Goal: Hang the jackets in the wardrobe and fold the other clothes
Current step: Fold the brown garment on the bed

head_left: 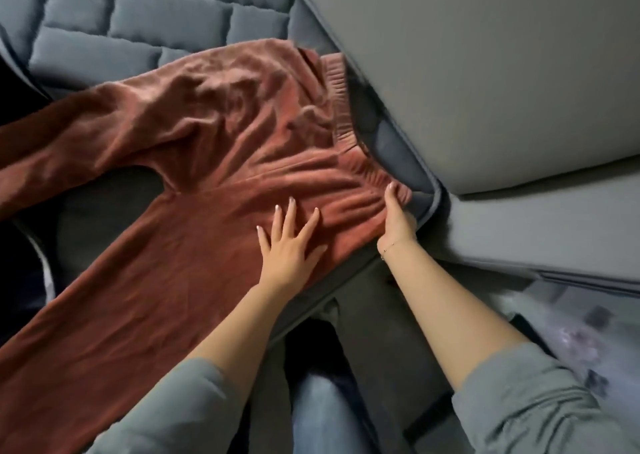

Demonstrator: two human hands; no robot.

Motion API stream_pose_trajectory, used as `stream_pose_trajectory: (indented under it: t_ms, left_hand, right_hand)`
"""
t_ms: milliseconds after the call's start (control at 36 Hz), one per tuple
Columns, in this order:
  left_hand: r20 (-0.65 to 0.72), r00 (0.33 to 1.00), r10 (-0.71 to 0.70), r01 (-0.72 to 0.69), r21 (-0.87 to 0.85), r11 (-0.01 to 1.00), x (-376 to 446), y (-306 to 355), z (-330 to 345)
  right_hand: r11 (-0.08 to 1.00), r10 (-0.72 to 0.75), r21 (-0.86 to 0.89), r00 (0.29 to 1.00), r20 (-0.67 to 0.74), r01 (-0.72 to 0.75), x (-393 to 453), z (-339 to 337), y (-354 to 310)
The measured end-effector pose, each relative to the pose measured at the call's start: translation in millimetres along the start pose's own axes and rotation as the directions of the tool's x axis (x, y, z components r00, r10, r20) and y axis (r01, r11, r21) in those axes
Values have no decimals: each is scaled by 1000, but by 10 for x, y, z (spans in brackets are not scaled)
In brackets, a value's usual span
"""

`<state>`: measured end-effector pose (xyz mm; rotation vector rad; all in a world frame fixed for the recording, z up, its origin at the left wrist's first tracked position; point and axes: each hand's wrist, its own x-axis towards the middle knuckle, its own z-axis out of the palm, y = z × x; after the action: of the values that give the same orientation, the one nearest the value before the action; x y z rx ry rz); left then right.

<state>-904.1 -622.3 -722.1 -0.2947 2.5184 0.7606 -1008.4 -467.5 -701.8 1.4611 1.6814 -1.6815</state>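
My left hand (289,242) lies flat, fingers spread, on the red pants (173,238). My right hand (396,218) pinches their waistband corner. The long legs stretch away left of my fingers.

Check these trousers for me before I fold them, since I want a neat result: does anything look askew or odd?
The rust-red trousers are not flat: fabric below the waistband is bunched into creases, and the far leg veers away. The left hand presses flat while the right hand pinches the waistband corner. No damage is visible.
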Motion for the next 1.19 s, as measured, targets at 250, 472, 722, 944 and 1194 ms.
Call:
stream_pose_trajectory:
  t_ms: [250, 472, 722, 944, 1194]
  left_hand:
    - [153, 988, 33, -55, 138, 989, 91, 26, 70]
    - [4, 999, -52, 49, -398, 916, 174, 7, -716]
    - [-305, 918, -254, 79, -486, 870, 629, -598, -1821]
    - [-370, 847, -381, 127, -556, 821, 1226, -947, -2424]
    - [-258, 838, -481, 472, -98, 876, 1733, -1442, -2522]
  right_hand:
    - [968, -222, -156, 962, -158, 197, 163, 14, -61]
    - [201, -746, -716, 579, 330, 668, -228, 62, -257]
    - [-47, -398, -503, 446, 802, 863, -400, 1050, -832]
    - [-141, -347, -472, 403, 847, 870, -119, 2054, -1376]
    - [-353, -208, -499, 453, 867, 791, 351, 2579, -1719]
